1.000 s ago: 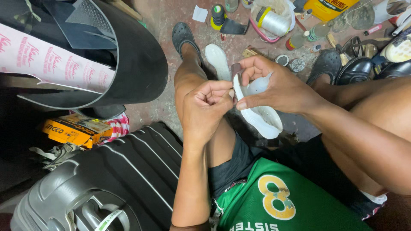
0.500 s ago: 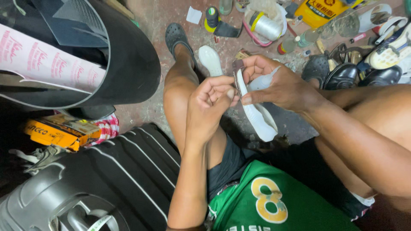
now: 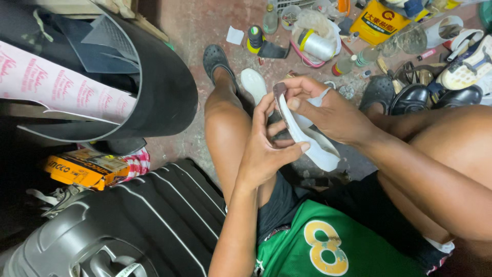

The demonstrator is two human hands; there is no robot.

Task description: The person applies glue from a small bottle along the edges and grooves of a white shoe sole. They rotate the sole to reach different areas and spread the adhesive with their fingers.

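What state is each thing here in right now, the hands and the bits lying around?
Left hand: fingers pinched on the white sole piece.
Right hand: gripping the sole piece's upper end.
White sole piece: held up edge-on, bent.
Second white sole: flat on the floor.
Grey clog: worn on the foot.
Yellow can: lying tilted.
Black shoes: on the floor.

Left hand (image 3: 266, 149), centre of frame: forearm rising from the bottom edge, fingers curled, thumb extended rightward in a pinch. Right hand (image 3: 328, 110), just right of centre: forearm entering from the right edge, fingers bent, thumb pressed down, touching the left fingers.
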